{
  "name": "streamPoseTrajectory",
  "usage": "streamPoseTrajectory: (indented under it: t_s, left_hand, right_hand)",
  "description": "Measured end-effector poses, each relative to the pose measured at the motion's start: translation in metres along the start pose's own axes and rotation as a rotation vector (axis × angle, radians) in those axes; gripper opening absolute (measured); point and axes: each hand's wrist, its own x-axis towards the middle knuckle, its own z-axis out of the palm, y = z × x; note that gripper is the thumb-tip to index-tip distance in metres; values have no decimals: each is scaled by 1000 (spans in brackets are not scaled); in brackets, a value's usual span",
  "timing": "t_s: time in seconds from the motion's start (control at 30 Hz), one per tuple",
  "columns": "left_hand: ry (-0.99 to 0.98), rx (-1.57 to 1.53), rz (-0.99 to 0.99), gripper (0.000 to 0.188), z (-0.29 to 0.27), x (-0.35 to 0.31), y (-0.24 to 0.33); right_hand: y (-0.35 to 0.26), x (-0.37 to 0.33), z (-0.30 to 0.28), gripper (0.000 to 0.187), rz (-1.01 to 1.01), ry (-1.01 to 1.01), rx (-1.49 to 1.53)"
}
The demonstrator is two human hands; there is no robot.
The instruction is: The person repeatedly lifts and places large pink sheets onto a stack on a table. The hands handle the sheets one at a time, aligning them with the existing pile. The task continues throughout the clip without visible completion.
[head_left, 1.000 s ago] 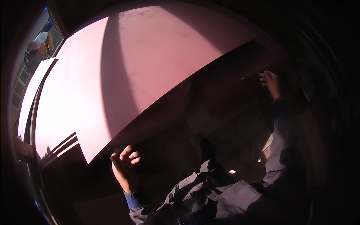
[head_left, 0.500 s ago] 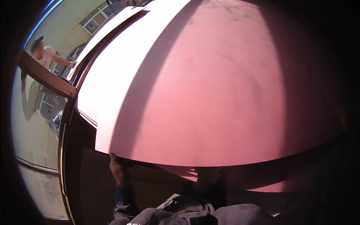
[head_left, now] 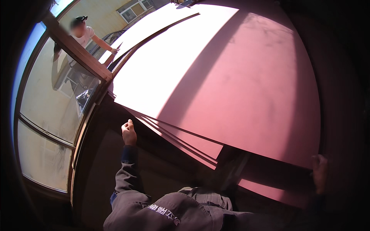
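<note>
A large pink sheet (head_left: 246,84) lies tilted before me, sunlit to white on its left and shaded at the right. Under its near edge show several more thin pink sheets (head_left: 185,144), fanned out at slightly different angles. My left hand (head_left: 129,134) is raised just off the near left edge, fingers curled, with nothing visible in them and a gap to the sheet. In deep shadow, my right hand (head_left: 319,173) grips the near right corner of the top sheet; its fingers are only dimly seen.
At the left stands a wooden-framed glass window or door (head_left: 58,100). Beyond it a person (head_left: 83,36) in a white top has a hand at the far left sheet (head_left: 154,29). Another pink sheet (head_left: 262,188) lies lower, near my right side. A wall with a window (head_left: 135,10) is behind.
The top sheet's near edge has moved away from me and turned, uncovering the sheets underneath. My left hand has come off its edge, and my right hand now shows at the right corner.
</note>
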Motion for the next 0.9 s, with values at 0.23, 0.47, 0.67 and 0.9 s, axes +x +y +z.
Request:
streamPoseTrajectory:
  t_s: [0.23, 0.47, 0.67, 0.9]
  left_hand:
    - [-30, -162, 39, 59, 42, -10, 3]
    - [0, -110, 211, 78, 58, 0, 3]
    - [-50, -238, 328, 78, 64, 28, -9]
    - [-86, -352, 418, 53, 61, 65, -38]
  right_hand:
    - [-173, -27, 154, 32, -48, -155, 489]
    - [-244, -49, 224, 36, -149, -129, 263]
    - [-291, -70, 255, 34, -220, 104, -356]
    - [-321, -83, 270, 26, -258, 171, -613]
